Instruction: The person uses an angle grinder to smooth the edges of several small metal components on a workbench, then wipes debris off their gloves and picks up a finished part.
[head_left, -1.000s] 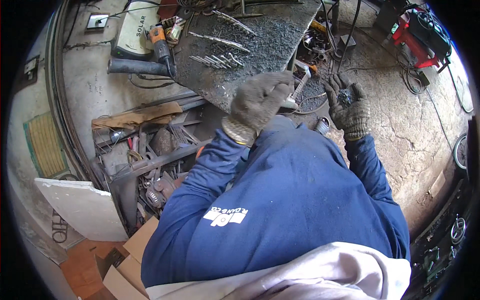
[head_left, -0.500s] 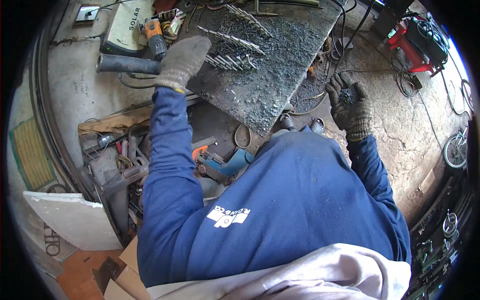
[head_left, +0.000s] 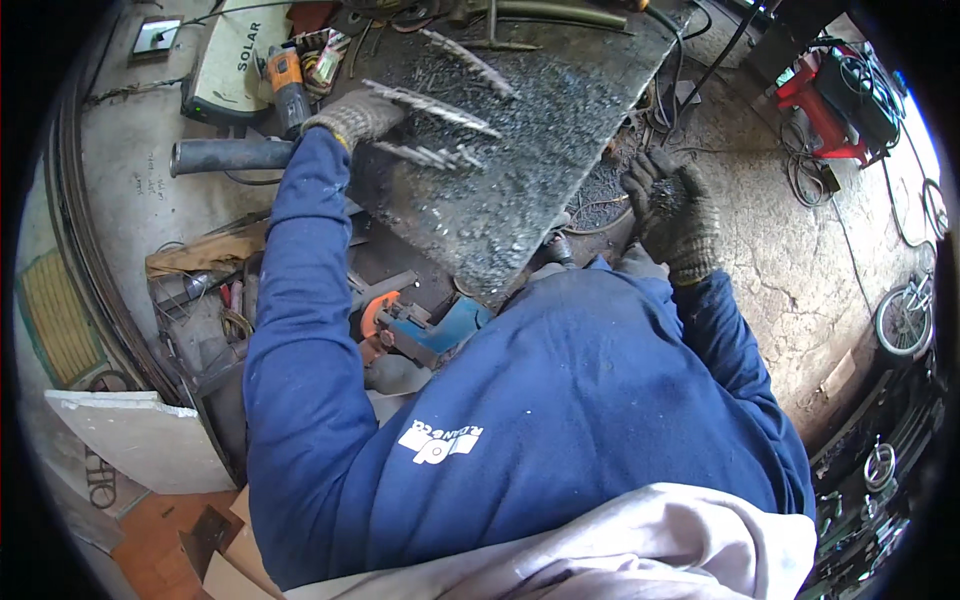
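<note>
My left hand (head_left: 355, 118), in a grey knit glove, is at the left side of a dark metal worktable (head_left: 440, 225). Its fingers are hidden, so what they do cannot be told. Just beyond it, three rows of thin pale rods (head_left: 435, 108) lie on the table, slightly blurred. Dark chips and grit (head_left: 560, 130) cover much of the tabletop. Off the table's right edge, my right hand (head_left: 685, 222) is gloved and turned palm up. Its fingers are cupped around a small heap of dark chips (head_left: 664, 192).
An orange and grey power tool (head_left: 288, 88) and a dark pipe (head_left: 230, 156) are left of my left hand. Below the table are a blue and orange tool (head_left: 420, 325) and assorted metal pieces. A red and black machine (head_left: 830, 110) with cables stands at right.
My left hand has come down lower and slightly left, close to the tabletop. My right hand has shifted a little left and toward me, its fingers more curled. The view has moved slightly.
</note>
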